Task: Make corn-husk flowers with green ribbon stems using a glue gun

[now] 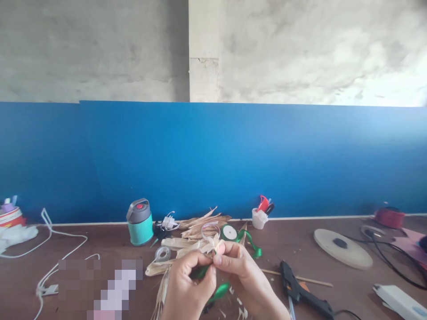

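Nearest, the left hand (190, 282) and the right hand (243, 266) meet fingertip to fingertip. Both grips are clamped on a pale corn husk piece (212, 242), thumbs against forefingers, and the husk sits right between the hands, above the table (106, 244). A touch of green shows at the pinch, and shiny green ribbon (220, 291) hangs below, partly hidden by the fingers. Small husk scraps (243, 313) lie beneath the right hand.

To the right of that hand rests a black glue gun (295, 284) — nozzle end and body angled across the table — with a thin wooden stick (316, 282) passing behind it. A white plastic device (398, 300) lies at the right edge.

Beyond the hands, dry corn husks (196, 229) spread in a loose heap; a clear tape roll (163, 254) lies at their left and a white-faced ribbon spool (230, 233) at their right, green ribbon curling out beside it. White cables (68, 258) loop across the left side.

Farther back stand a teal food jar (140, 229) with a grey handled lid, a white plug adapter (169, 222), and a white cup (259, 219) carrying red-handled scissors (263, 203). A pale round lid (355, 257) with a dark knob lies toward the right — behind everything rises a blue partition (233, 160), then a bare grey wall (100, 49).
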A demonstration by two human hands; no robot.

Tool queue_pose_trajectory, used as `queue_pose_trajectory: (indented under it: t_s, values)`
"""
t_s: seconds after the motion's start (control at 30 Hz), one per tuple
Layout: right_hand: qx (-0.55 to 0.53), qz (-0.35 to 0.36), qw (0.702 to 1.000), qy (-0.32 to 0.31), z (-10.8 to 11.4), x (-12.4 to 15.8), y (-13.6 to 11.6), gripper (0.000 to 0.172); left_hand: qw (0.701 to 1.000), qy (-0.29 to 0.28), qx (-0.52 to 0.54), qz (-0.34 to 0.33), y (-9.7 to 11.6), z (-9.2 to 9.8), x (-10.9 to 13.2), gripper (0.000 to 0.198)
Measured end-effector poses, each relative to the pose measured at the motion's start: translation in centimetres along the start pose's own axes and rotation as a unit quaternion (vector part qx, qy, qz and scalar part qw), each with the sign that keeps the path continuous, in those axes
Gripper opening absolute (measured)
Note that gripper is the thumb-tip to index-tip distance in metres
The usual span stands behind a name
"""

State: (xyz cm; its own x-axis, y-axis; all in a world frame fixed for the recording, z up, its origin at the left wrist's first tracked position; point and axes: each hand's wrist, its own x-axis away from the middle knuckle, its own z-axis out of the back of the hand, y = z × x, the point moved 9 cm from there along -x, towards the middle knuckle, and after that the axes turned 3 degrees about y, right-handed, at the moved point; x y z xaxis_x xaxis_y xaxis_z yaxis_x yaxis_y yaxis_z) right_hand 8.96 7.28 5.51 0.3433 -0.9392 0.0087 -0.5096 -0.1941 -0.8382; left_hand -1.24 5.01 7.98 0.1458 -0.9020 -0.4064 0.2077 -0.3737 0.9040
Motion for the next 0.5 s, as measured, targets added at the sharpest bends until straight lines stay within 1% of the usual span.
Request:
queue_pose_trajectory:
  t_s: [0.07,0.23,0.3,0.43,0.5]
  values:
    - [-0.001,-0.002,1.0,0.0,0.0,0.0,0.0,0.025,1.0,0.009,-0.006,0.001,0.1,0.2,0.0,0.01]
    - [-0.001,-0.006,1.0,-0.014,-0.2,0.0,-0.1,0.024,1.0,-0.027,-0.011,-0.012,1.3,0.0,0.1,0.013]
    - [-0.005,-0.006,1.0,-0.018,-0.2,0.0,-0.1,0.022,0.999,-0.042,-0.02,-0.007,1.6,0.0,0.3,0.013]
    - [-0.008,-0.006,1.0,-0.013,-0.1,0.1,0.1,0.021,0.997,-0.053,-0.045,0.035,1.1,0.1,0.5,0.01]
    - [-0.008,-0.009,1.0,-0.01,0.0,0.2,0.2,0.021,0.996,-0.053,-0.054,0.036,1.0,0.1,0.4,0.009]
